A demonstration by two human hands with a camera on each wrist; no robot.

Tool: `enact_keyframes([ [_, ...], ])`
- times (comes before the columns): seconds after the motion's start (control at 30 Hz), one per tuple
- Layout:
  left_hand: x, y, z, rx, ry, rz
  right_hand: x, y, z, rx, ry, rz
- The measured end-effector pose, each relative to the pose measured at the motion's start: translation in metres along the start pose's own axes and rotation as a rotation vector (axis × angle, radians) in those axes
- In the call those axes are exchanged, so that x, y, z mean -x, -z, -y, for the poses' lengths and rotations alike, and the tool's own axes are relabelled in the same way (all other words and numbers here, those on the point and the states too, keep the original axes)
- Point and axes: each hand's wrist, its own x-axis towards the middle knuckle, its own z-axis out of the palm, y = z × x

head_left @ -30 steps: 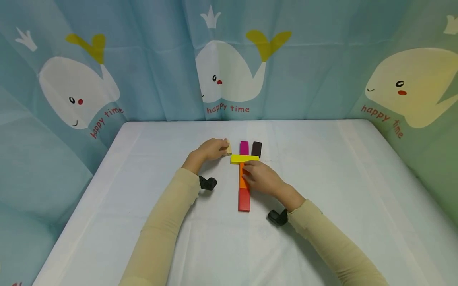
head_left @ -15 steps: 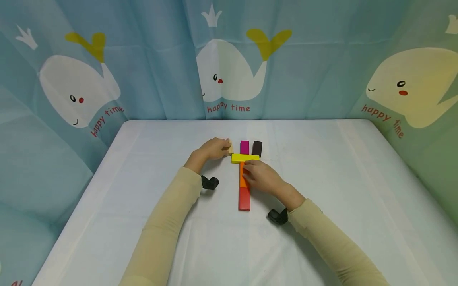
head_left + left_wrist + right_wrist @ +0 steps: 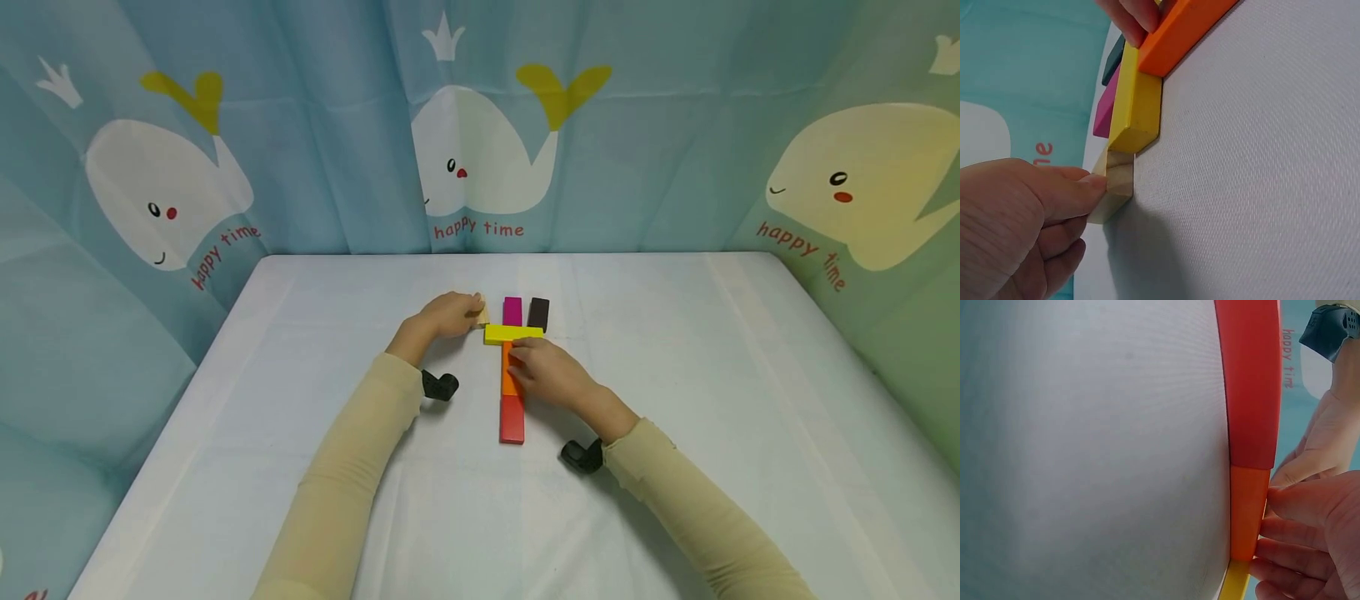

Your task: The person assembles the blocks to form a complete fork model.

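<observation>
My left hand [image 3: 448, 315] pinches a bare wooden block [image 3: 1119, 175] between thumb and fingers at the left end of the yellow block [image 3: 513, 335]; in the left wrist view the two blocks meet at a corner. The yellow block lies crosswise, and an orange block [image 3: 508, 375] runs from its middle toward me. Fingertips of my right hand [image 3: 557, 377] rest on the orange block and near its joint with the yellow one. A red block [image 3: 512, 419] continues the line end to end. Beyond the yellow block lie a magenta block [image 3: 512, 311] and a dark block [image 3: 538, 313].
A white cloth covers the table [image 3: 712, 333]. Behind it hangs a blue curtain [image 3: 645, 192] printed with whales. Black wrist-worn devices [image 3: 441, 386] stick out beneath both forearms, close to the tabletop.
My left hand and the wooden block have shifted very slightly to the right. The right hand and the other blocks stay as they were.
</observation>
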Motion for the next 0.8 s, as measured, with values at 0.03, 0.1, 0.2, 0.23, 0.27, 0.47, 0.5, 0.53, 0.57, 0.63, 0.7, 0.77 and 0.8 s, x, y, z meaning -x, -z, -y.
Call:
enact_keyframes([
  [0.03, -0.0002, -0.0003, -0.0001, 0.002, 0.0, -0.001, 0.0001, -0.0001, 0.0, 0.0, 0.0, -0.001],
  [0.1, -0.0004, -0.0004, -0.0012, 0.006, -0.001, 0.0, 0.0004, 0.0003, 0.0004, -0.001, 0.001, -0.005],
  [0.2, -0.0007, -0.0008, -0.0026, 0.015, 0.0, 0.003, 0.0005, 0.0003, 0.0006, 0.0, -0.001, -0.006],
  [0.23, -0.0006, -0.0008, -0.0029, 0.015, 0.005, 0.006, 0.0004, 0.0001, 0.0005, 0.001, 0.0, -0.005],
  [0.27, -0.0006, -0.0008, -0.0033, 0.014, 0.009, 0.008, 0.0004, 0.0, 0.0005, 0.004, 0.001, -0.004],
  [0.47, -0.0018, -0.0014, -0.0035, 0.007, 0.021, 0.016, 0.0004, -0.0002, 0.0, 0.01, 0.003, -0.002],
  [0.5, -0.0021, -0.0015, -0.0037, 0.008, 0.021, 0.016, 0.0004, -0.0001, 0.0, 0.01, 0.003, -0.002],
  [0.53, -0.0025, -0.0015, -0.0039, 0.007, 0.019, 0.016, 0.0004, 0.0002, 0.0, 0.01, 0.001, -0.002],
  [0.57, -0.0027, -0.0016, -0.0041, 0.004, 0.017, 0.016, 0.0004, 0.0005, 0.0001, 0.01, 0.001, -0.003],
  [0.63, -0.0036, -0.0021, -0.0046, -0.001, 0.011, 0.013, 0.0006, 0.0002, -0.0002, 0.009, 0.002, -0.004],
  [0.7, -0.0042, -0.0029, -0.0053, -0.008, 0.014, 0.012, 0.0005, -0.0007, -0.0005, 0.004, -0.002, -0.004],
  [0.77, -0.0044, -0.0034, -0.0058, -0.014, 0.016, 0.012, 0.0005, -0.0015, -0.0006, 0.001, -0.002, -0.001],
  [0.8, -0.0044, -0.0037, -0.006, -0.013, 0.018, 0.011, 0.0004, -0.002, -0.0008, 0.001, -0.003, 0.0],
])
